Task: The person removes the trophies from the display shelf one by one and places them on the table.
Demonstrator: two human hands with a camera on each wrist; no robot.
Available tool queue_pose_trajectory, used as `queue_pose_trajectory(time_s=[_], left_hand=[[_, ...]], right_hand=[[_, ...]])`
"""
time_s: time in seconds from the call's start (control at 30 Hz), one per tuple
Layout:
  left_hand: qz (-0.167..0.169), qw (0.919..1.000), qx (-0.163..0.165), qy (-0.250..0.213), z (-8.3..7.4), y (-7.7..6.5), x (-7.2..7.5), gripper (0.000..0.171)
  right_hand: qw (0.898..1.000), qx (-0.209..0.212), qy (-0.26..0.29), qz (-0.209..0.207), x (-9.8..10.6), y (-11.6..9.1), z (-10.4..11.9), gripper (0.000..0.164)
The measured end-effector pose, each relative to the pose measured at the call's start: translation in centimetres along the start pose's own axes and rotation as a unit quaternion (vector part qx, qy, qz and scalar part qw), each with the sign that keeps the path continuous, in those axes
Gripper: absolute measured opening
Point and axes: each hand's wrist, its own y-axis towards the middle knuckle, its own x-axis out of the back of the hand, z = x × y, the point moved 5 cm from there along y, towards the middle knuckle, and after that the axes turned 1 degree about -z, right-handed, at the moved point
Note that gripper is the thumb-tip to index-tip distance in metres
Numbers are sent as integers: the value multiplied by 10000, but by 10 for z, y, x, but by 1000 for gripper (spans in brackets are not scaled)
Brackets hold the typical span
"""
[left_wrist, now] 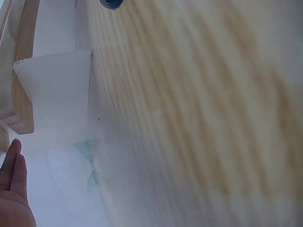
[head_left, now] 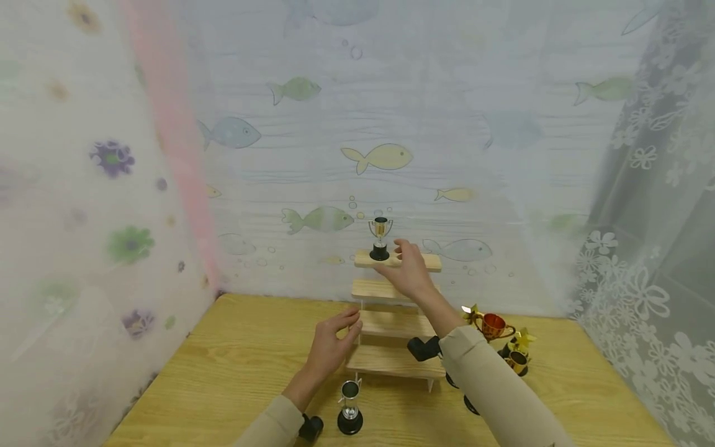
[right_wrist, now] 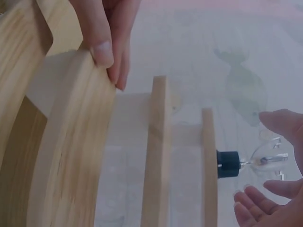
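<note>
A stepped wooden stand (head_left: 396, 359) with pale plank treads is on the table. On its top tread stands a small gold trophy cup (head_left: 380, 228) with a black base, upright. My right hand (head_left: 410, 273) is beside it, thumb and fingers spread around the cup with a gap; the right wrist view shows the black base (right_wrist: 228, 164) resting on the plank. My left hand (head_left: 331, 344) pinches the left end of a middle tread, its thumb (right_wrist: 102, 53) against the plank edge. A silver trophy cup (head_left: 350, 403) with a black base stands in front of the stand.
Right of the stand, partly behind my right sleeve, are several trophies, among them a red cup (head_left: 494, 325), a small gold cup (head_left: 517, 361) and a gold star (head_left: 524, 338). Fish-printed curtain (head_left: 313, 155) hangs behind the wooden table (head_left: 240, 354), with more curtain on both sides.
</note>
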Motion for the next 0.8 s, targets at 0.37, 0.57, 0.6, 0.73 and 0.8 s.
queue_pose_trajectory(time_s=[0.37,0.57,0.6,0.73,0.8], left_hand=[[38,10000,-29,8,0,1,0,32],[4,9999,-132,-3,0,0,0,32],[0,9999,-136,-6,0,0,0,32],[-6,10000,-97,-17,-1,0,0,32],[19,10000,-68,-38,-2,0,0,32]], right_hand=[[9995,-292,69,-40,-8,18,-8,84],[9995,-307,75,-59,-11,25,-11,77],[9995,-291,75,-68,-11,26,-11,76],[9995,-297,51,-116,-14,31,-12,71],[9994,-323,-10,-147,-15,33,-13,69]])
